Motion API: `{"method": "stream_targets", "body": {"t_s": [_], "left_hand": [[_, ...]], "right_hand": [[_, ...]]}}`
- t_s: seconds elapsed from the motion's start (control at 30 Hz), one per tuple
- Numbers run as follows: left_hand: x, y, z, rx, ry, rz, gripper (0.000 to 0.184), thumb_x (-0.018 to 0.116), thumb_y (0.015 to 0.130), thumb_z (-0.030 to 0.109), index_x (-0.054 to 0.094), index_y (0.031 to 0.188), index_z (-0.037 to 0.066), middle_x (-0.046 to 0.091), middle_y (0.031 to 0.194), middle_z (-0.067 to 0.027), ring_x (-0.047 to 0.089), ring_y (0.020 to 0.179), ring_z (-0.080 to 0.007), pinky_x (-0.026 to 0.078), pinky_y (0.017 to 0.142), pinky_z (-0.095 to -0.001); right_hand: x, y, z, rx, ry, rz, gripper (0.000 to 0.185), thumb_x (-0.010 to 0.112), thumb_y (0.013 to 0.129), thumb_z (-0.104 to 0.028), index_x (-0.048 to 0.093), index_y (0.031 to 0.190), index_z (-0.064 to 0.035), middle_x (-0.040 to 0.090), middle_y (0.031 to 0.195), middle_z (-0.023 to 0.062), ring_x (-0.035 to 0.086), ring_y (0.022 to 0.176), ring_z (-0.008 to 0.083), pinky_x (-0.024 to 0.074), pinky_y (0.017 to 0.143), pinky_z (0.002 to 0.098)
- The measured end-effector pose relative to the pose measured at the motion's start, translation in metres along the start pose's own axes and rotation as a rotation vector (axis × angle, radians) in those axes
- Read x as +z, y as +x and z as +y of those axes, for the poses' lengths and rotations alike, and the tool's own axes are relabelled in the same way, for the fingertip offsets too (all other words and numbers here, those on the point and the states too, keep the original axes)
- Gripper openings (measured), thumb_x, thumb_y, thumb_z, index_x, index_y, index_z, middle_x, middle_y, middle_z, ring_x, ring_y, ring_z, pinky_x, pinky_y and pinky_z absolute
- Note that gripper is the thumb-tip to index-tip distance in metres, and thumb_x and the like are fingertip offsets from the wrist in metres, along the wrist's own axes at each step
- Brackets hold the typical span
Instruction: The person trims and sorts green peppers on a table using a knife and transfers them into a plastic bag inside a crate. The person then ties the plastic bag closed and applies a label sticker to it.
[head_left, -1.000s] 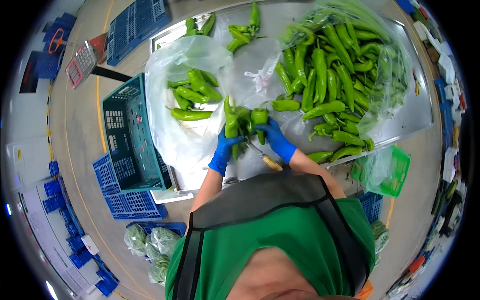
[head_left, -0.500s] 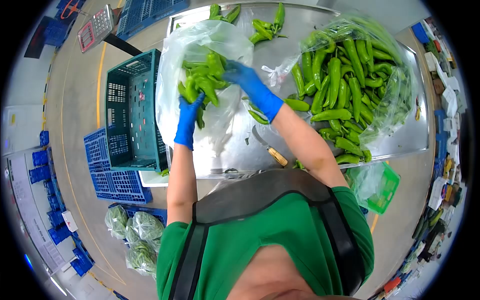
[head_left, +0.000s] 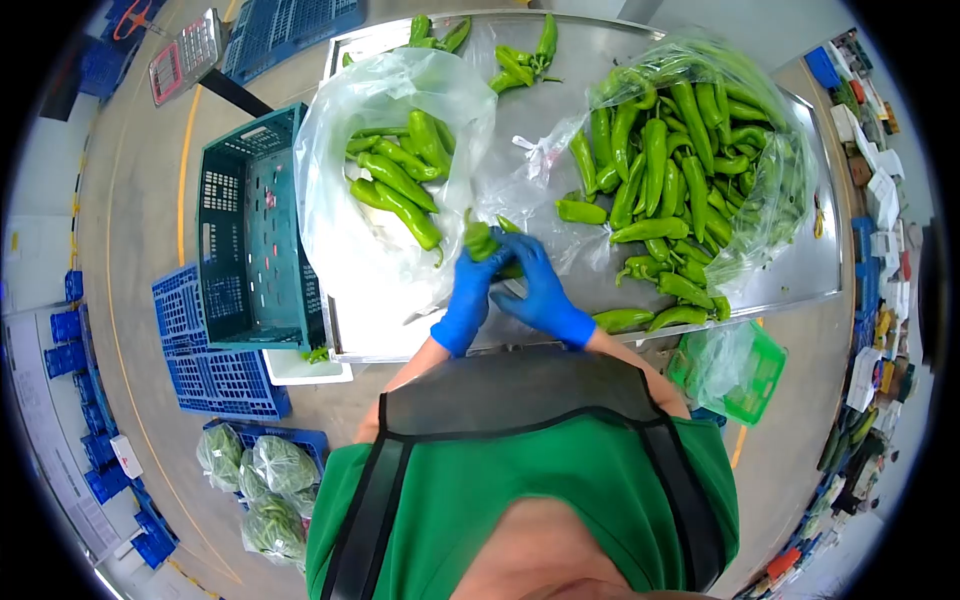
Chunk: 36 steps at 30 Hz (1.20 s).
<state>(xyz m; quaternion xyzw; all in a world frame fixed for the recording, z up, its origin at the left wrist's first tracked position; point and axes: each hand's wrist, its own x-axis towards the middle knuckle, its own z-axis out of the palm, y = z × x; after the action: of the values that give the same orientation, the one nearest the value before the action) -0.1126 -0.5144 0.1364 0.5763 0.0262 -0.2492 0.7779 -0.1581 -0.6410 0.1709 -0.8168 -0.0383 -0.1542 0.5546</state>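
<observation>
My left hand (head_left: 472,298), in a blue glove, is closed around a green pepper (head_left: 480,241) near the front of the steel table (head_left: 620,345). Close against it, my right hand (head_left: 542,293), also gloved in blue, curls its fingers about green peppers, part of which shows between the two hands. Just left of them lies an open clear plastic bag (head_left: 318,190) with several long green peppers (head_left: 400,180) in it. To the right, a large heap of green peppers (head_left: 655,165) spills from another clear bag (head_left: 790,190). The knife is hidden.
A dark green crate (head_left: 208,270) stands left of the table, by blue pallets (head_left: 215,385) and a scale display (head_left: 185,55). More peppers (head_left: 520,68) lie at the table's far edge. Bagged greens (head_left: 275,525) are at lower left, a bright green basket (head_left: 758,385) at lower right.
Both hands have come back from the left bag toward my body and together. Peppers they were handling now lie in that bag. The knife, visible before, no longer shows.
</observation>
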Motion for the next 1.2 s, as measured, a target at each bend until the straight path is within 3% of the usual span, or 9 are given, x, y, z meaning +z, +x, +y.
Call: {"method": "stream_targets", "body": {"t_s": [0.13, 0.23, 0.43, 0.67, 0.87, 1.03, 1.1, 1.17, 1.2], "left_hand": [[-0.007, 0.000, 0.006, 0.036, 0.105, 0.039, 0.051, 0.073, 0.071, 0.012, 0.050, 0.116, 0.004, 0.059, 0.097, -0.0029, 0.057, 0.084, -0.0127, 0.047, 0.075, -0.0257], [-0.007, -0.008, 0.018, 0.072, 0.266, -0.020, 0.051, 0.075, 0.068, 0.014, 0.052, 0.113, 0.005, 0.061, 0.095, -0.0044, 0.058, 0.085, -0.0128, 0.047, 0.076, -0.0265], [-0.011, -0.017, 0.030, 0.067, 0.644, 0.006, 0.063, 0.076, 0.063, 0.027, 0.052, 0.115, 0.003, 0.063, 0.097, -0.0133, 0.061, 0.088, -0.0225, 0.047, 0.078, -0.0324], [0.022, -0.031, 0.039, 0.185, 1.062, 0.028, 0.063, 0.075, 0.062, 0.029, 0.052, 0.115, 0.003, 0.063, 0.096, -0.0173, 0.063, 0.085, -0.0291, 0.049, 0.074, -0.0350], [0.035, -0.035, 0.050, 0.063, 1.081, -0.196, 0.061, 0.074, 0.059, 0.029, 0.054, 0.110, 0.002, 0.064, 0.089, -0.0189, 0.061, 0.081, -0.0363, 0.048, 0.070, -0.0418], [0.020, -0.039, 0.042, -0.094, 0.816, -0.249, 0.060, 0.075, 0.058, 0.025, 0.057, 0.109, 0.000, 0.065, 0.089, -0.0151, 0.064, 0.081, -0.0228, 0.049, 0.072, -0.0321], [-0.022, -0.038, 0.044, -0.045, 0.529, -0.201, 0.051, 0.074, 0.060, 0.013, 0.059, 0.108, 0.002, 0.064, 0.085, -0.0066, 0.060, 0.077, -0.0140, 0.049, 0.073, -0.0288], [-0.155, 0.000, 0.035, 0.360, 0.931, -0.108, 0.042, 0.070, 0.065, 0.009, 0.058, 0.106, 0.004, 0.062, 0.091, -0.0025, 0.059, 0.078, -0.0148, 0.049, 0.073, -0.0273], [-0.146, 0.008, 0.061, 0.272, 0.826, -0.004, 0.041, 0.070, 0.067, 0.009, 0.057, 0.107, 0.004, 0.061, 0.092, -0.0039, 0.059, 0.079, -0.0155, 0.049, 0.072, -0.0272]], "right_hand": [[-0.013, -0.063, 0.035, 0.284, -0.325, -0.026, 0.050, 0.066, 0.074, -0.019, 0.047, 0.119, -0.0074, 0.054, 0.103, 0.0119, 0.052, 0.097, 0.0287, 0.0444, 0.080, 0.0389], [-0.006, -0.093, 0.078, 0.311, -0.583, -0.452, 0.041, 0.063, 0.076, -0.018, 0.051, 0.113, -0.0058, 0.055, 0.104, 0.0123, 0.054, 0.094, 0.0294, 0.0445, 0.081, 0.0389], [-0.057, -0.071, 0.079, 0.579, -0.200, 0.165, 0.036, 0.058, 0.075, -0.008, 0.052, 0.111, -0.0073, 0.057, 0.096, 0.0138, 0.059, 0.081, 0.0327, 0.0477, 0.070, 0.0378], [-0.056, -0.039, -0.039, -0.042, -0.607, 0.071, 0.032, 0.054, 0.069, -0.001, 0.055, 0.100, -0.0081, 0.054, 0.083, 0.0098, 0.057, 0.065, 0.0273, 0.0467, 0.056, 0.0338], [-0.058, -0.053, -0.028, -0.037, -0.652, -0.037, 0.027, 0.054, 0.070, -0.004, 0.054, 0.097, -0.0091, 0.053, 0.083, 0.0063, 0.058, 0.063, 0.0234, 0.0460, 0.050, 0.0331], [-0.049, -0.066, 0.000, 0.050, -0.763, -0.067, 0.023, 0.053, 0.072, -0.006, 0.053, 0.095, -0.0088, 0.054, 0.085, 0.0073, 0.059, 0.065, 0.0242, 0.0467, 0.052, 0.0352], [-0.035, -0.083, 0.042, 0.085, -0.706, -0.028, 0.020, 0.051, 0.074, -0.006, 0.053, 0.094, -0.0079, 0.056, 0.087, 0.0086, 0.059, 0.067, 0.0264, 0.0474, 0.054, 0.0381], [-0.033, -0.106, 0.066, 0.298, -0.583, -0.049, 0.019, 0.050, 0.075, -0.008, 0.053, 0.094, -0.0072, 0.057, 0.089, 0.0104, 0.060, 0.070, 0.0293, 0.0479, 0.058, 0.0407], [-0.040, -0.104, 0.076, 0.382, -0.528, -0.072, 0.018, 0.050, 0.076, -0.009, 0.052, 0.094, -0.0069, 0.058, 0.090, 0.0114, 0.060, 0.071, 0.0307, 0.0481, 0.060, 0.0420]]}}
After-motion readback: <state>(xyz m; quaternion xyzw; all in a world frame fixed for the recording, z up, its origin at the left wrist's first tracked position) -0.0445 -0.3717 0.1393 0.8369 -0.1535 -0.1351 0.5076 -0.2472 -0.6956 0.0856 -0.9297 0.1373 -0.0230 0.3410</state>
